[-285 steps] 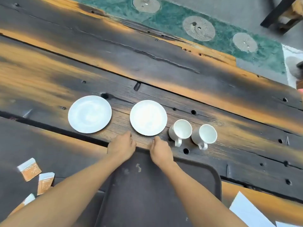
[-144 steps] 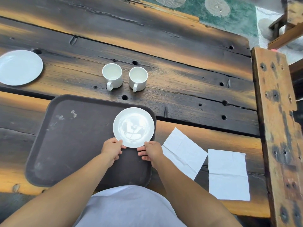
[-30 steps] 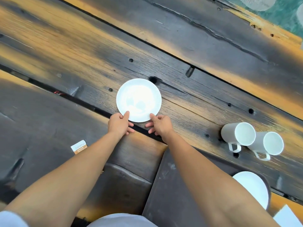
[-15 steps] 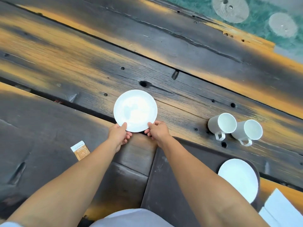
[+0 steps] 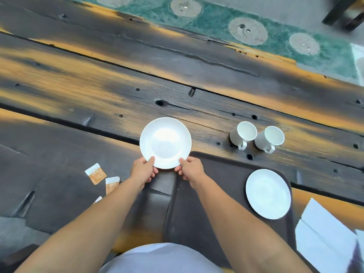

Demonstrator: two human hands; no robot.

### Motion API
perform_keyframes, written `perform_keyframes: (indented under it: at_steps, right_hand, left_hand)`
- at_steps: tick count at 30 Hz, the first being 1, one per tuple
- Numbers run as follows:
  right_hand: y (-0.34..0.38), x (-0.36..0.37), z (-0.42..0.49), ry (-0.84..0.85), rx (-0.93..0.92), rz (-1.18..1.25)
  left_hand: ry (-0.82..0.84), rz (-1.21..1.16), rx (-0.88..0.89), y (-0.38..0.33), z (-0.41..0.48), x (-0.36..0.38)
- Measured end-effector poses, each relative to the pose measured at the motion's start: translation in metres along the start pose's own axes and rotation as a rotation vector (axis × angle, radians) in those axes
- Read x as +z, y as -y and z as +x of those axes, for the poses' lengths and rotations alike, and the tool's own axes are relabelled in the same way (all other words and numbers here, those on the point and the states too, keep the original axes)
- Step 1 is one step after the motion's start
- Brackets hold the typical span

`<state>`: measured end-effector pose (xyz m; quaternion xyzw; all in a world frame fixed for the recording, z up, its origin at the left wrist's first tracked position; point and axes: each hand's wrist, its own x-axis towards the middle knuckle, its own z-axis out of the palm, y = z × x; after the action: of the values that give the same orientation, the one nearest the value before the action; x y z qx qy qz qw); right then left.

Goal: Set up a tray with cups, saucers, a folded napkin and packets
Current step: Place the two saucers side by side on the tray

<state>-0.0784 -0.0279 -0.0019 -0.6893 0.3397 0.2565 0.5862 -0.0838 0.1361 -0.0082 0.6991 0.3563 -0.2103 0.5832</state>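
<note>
A white saucer (image 5: 165, 142) is held at its near rim by both hands, just beyond the far left corner of the dark brown tray (image 5: 214, 196). My left hand (image 5: 142, 171) pinches the rim's left side and my right hand (image 5: 190, 170) pinches its right side, thumbs on top. A second white saucer (image 5: 268, 193) lies on the tray's right part. Two white cups (image 5: 243, 133) (image 5: 269, 138) stand on the table beyond the tray, handles toward me. Orange-and-white packets (image 5: 96, 173) (image 5: 112, 184) lie left of my left arm. White napkins (image 5: 325, 231) lie right of the tray.
The table is dark, scorched wooden planks (image 5: 118, 79) with gaps and holes. A green patterned rug (image 5: 236, 24) lies beyond its far edge, and a dark chair leg (image 5: 342, 10) shows at the top right.
Both hands have taken the saucer by its rim and drawn it toward the tray's left corner. The view has shifted, bringing more packets and the napkins into sight.
</note>
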Motion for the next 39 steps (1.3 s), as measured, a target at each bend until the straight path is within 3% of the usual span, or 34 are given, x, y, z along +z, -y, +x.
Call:
perform_keyframes:
  at_steps: [18,28,39]
  right_hand:
    - [-0.077,-0.103,-0.041,-0.198,0.041,0.079]
    - [-0.097,-0.136,-0.055,-0.217,0.059,0.159]
    - [-0.122,-0.172,-0.056,-0.205,0.048,0.061]
  left_hand:
    - [0.203,0.214,0.052,0.034,-0.054,0.089]
    - [0.251,0.427,0.167,0.032,-0.068,0.117]
    - [0.277,0.428,0.1,0.055,-0.089,0.143]
